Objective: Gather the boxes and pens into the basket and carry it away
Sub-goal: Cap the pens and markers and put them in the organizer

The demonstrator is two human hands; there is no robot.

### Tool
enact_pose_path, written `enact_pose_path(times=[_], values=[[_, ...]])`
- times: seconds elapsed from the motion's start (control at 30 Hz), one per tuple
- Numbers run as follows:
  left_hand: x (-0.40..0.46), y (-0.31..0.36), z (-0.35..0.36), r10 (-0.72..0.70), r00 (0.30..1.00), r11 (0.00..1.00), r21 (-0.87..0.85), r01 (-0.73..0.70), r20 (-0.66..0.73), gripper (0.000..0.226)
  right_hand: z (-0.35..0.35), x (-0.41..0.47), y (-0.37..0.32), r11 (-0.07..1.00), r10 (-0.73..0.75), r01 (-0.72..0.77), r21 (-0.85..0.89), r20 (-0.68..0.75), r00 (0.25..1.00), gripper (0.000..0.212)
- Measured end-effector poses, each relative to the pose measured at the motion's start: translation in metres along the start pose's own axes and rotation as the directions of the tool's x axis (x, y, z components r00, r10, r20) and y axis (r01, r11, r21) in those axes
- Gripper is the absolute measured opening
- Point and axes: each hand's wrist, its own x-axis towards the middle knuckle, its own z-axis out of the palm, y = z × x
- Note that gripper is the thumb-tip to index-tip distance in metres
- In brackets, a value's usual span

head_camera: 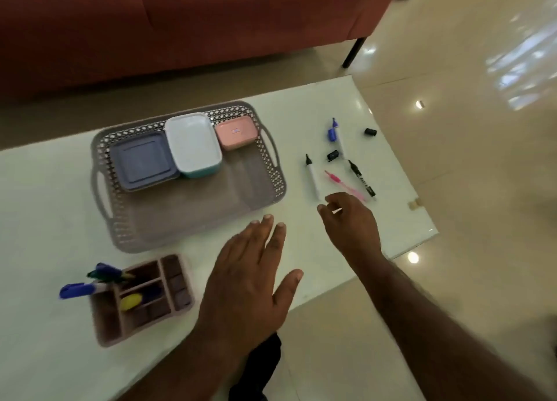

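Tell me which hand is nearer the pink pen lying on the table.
Right. The right hand hovers just in front of the pink pen, fingers loosely curled near its near end. The left hand is further back and to the left, near the basket's front corner.

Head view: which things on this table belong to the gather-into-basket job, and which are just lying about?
Belongs to the job:
basket
purple box, white box and pink box, already inside
loose markers and pink pen near the right hand
pens in the organizer tray

Just lying about:
loose black caps
red sofa
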Motion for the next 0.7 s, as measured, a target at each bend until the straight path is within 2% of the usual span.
enact_pose_path(times=[0.2, 0.33, 0.47, 0.6, 0.7], values=[[0.017, 0.024, 0.041, -0.031, 0.991, 0.999, 0.021, 0.029, 0.129, 0.066, -0.003, 0.074, 0.031, 0.993, 0.043, -0.039, -0.116, 0.025, 0.999, 0.027], [0.016, 0.026, 0.060, -0.056, 0.985, 0.998, 0.010, 0.055, 0.163, 0.066, 0.004, 0.112, 0.051, 0.988, 0.115, -0.108, -0.112, 0.058, 0.992, 0.031], [0.008, 0.028, 0.073, -0.047, 0.981, 0.999, -0.003, 0.049, 0.189, 0.066, 0.006, 0.119, 0.067, 0.978, 0.094, -0.066, -0.198, 0.134, 0.987, 0.032], [-0.003, 0.036, 0.066, -0.030, 0.991, 0.998, -0.046, 0.036, 0.130, 0.064, -0.004, 0.097, 0.058, 0.996, 0.039, -0.038, -0.085, 0.005, 0.999, 0.024], [-0.034, 0.036, 0.047, -0.060, 0.990, 0.995, -0.070, 0.070, 0.129, 0.063, 0.005, 0.041, 0.024, 0.998, -0.063, 0.062, 0.028, 0.049, 0.997, 0.020]])
